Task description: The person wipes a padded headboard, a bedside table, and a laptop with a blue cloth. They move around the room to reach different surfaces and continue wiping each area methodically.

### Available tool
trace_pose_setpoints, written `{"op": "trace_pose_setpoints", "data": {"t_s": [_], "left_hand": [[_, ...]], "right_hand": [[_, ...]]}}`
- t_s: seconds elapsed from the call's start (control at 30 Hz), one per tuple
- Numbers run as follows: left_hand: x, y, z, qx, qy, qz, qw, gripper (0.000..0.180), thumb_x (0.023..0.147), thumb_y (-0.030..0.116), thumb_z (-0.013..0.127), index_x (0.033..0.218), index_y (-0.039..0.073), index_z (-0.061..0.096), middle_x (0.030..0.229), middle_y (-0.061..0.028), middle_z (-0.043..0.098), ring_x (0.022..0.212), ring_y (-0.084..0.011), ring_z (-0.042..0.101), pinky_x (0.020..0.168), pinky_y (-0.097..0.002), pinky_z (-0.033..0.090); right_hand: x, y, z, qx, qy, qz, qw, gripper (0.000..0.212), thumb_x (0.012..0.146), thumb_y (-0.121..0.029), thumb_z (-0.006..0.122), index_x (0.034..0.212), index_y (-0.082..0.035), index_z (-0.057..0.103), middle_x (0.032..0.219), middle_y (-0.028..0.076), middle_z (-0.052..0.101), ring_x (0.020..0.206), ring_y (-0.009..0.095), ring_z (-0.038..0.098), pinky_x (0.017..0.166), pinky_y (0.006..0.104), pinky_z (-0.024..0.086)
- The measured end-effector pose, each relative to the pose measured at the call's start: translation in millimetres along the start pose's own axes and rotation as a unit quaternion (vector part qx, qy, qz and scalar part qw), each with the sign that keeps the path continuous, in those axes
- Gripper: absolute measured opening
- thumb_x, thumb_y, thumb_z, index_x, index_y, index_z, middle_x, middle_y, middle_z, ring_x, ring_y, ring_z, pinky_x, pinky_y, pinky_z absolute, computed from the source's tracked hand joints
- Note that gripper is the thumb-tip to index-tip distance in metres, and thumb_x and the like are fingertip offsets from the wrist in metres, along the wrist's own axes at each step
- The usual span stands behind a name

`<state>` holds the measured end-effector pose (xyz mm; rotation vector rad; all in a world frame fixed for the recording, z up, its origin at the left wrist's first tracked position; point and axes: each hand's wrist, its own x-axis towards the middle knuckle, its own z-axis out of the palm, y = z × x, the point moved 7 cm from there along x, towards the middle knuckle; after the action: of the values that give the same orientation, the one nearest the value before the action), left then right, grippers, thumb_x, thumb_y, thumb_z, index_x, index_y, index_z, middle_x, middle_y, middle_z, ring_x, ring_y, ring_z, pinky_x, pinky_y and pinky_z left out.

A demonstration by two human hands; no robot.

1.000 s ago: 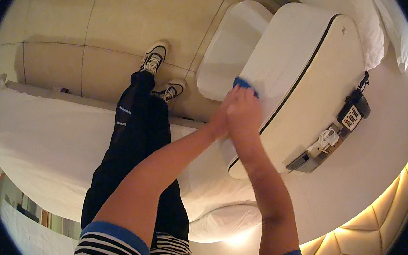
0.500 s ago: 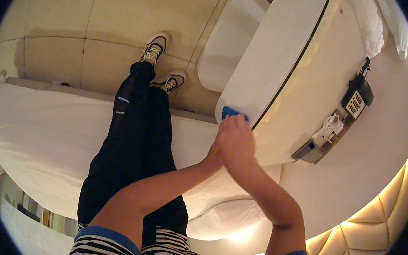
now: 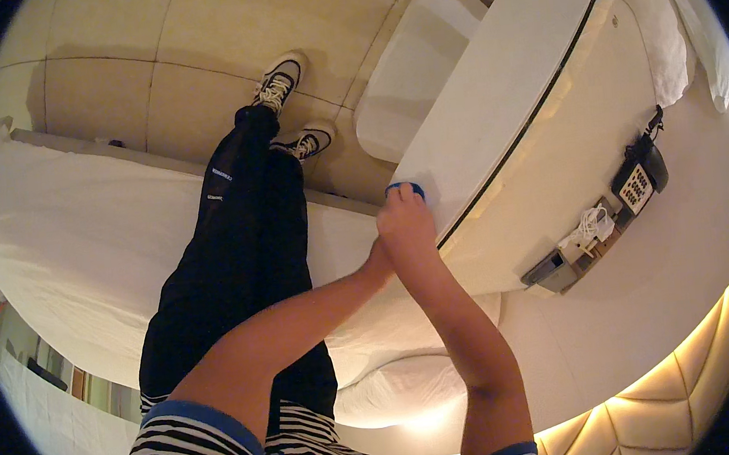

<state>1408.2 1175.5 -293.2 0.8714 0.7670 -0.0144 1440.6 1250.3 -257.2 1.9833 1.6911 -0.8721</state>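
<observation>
My right hand (image 3: 407,217) is closed over a small blue pad or folded cloth (image 3: 414,190), pressed on the near left end of the white top of a bedside cabinet (image 3: 491,86). Only the blue thing's far edge shows past my fingers, so its exact kind is unclear. My left hand (image 3: 379,259) reaches in from the left and lies against or just under my right hand and wrist. Its fingers are hidden there.
A lower white rounded shelf (image 3: 412,76) juts out beside the cabinet. Behind it, a black telephone (image 3: 638,182) and a grey box with white cables (image 3: 586,234) sit on a pale ledge. A white-covered bed (image 3: 77,209) lies left, against my legs. Tiled floor (image 3: 217,32) is beyond.
My right hand and the blue pad have slid a short way left and slightly farther off along the cabinet top's end. My left hand stays close against it.
</observation>
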Motion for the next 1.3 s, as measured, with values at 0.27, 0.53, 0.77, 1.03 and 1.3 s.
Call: {"op": "trace_pose_setpoints", "data": {"t_s": [0.27,0.53,0.77,1.03,1.3], "left_hand": [[-45,-22,23,0.002,-0.011,-0.043,0.999,0.063,0.088,0.016,0.047,0.138,-0.004,0.015,0.143,-0.0256,0.017,0.133,-0.0393,0.016,0.110,-0.0430,0.013],[-12,-28,4,-0.017,0.002,-0.013,1.000,0.061,0.088,0.014,0.047,0.138,-0.005,0.016,0.142,-0.0263,0.018,0.132,-0.0398,0.018,0.110,-0.0427,0.015],[42,-22,-31,0.020,0.015,0.033,0.999,0.060,0.088,0.013,0.046,0.137,-0.005,0.017,0.142,-0.0268,0.018,0.132,-0.0402,0.019,0.109,-0.0425,0.017],[-49,10,19,0.056,0.065,0.007,0.996,0.059,0.088,0.011,0.046,0.137,-0.006,0.017,0.141,-0.0274,0.019,0.131,-0.0407,0.021,0.109,-0.0422,0.019],[-28,72,33,0.042,0.153,0.080,0.984,0.058,0.088,0.009,0.045,0.137,-0.007,0.018,0.140,-0.0281,0.020,0.130,-0.0411,0.022,0.108,-0.0420,0.021]], "right_hand": [[-9,-11,-22,-0.021,-0.109,-0.014,0.994,0.012,0.067,-0.014,0.059,0.070,-0.008,0.069,0.086,0.010,0.062,0.091,0.024,0.052,0.075,0.0330,0.044],[5,-11,6,-0.007,-0.055,-0.023,0.998,0.014,0.069,-0.016,0.058,0.070,-0.007,0.069,0.081,0.009,0.062,0.091,0.025,0.051,0.075,0.0348,0.043],[49,-4,37,-0.036,-0.083,0.004,0.996,0.015,0.074,-0.015,0.057,0.075,-0.009,0.070,0.085,0.009,0.065,0.091,0.024,0.054,0.072,0.0332,0.044],[-27,-29,-38,-0.027,-0.158,0.029,0.987,0.008,0.067,-0.011,0.060,0.068,-0.009,0.068,0.083,0.010,0.061,0.085,0.023,0.054,0.067,0.0336,0.043],[-66,30,-90,0.083,0.088,-0.001,0.993,0.023,0.069,-0.010,0.055,0.088,-0.001,0.065,0.091,0.013,0.056,0.084,0.028,0.050,0.073,0.0355,0.046]]}}
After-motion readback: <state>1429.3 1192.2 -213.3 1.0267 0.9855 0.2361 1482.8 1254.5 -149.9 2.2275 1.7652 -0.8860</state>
